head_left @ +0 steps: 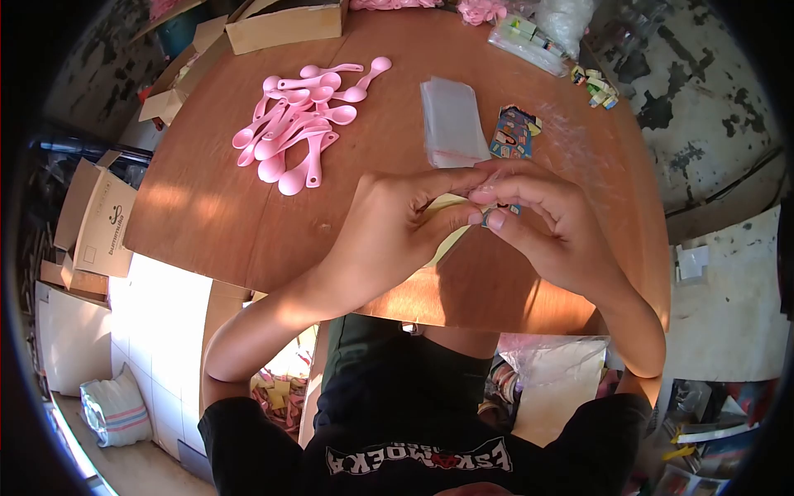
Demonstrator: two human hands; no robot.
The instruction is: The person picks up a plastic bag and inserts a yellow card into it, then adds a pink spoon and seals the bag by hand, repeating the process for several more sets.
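Note:
My left hand (405, 211) and my right hand (538, 207) meet over the front part of the wooden table. Between their fingers is a pale yellow paper card (449, 240), mostly covered by the left hand. Thumbs and fingertips of both hands are pinched together at its right end. Just beyond them lies a stack of clear plastic bags (453, 124). Blue printed cards (514, 134) lie beside that stack, near my right fingers. Pink plastic measuring spoons (298, 124) are heaped on the table to the far left of my hands.
The table (322, 223) has a curved edge close to my lap. At its back stand an open cardboard box (285, 29) and a clear packet (529, 45). Small folded cards (595, 87) lie at the right edge. Another carton (98, 215) is on the left.

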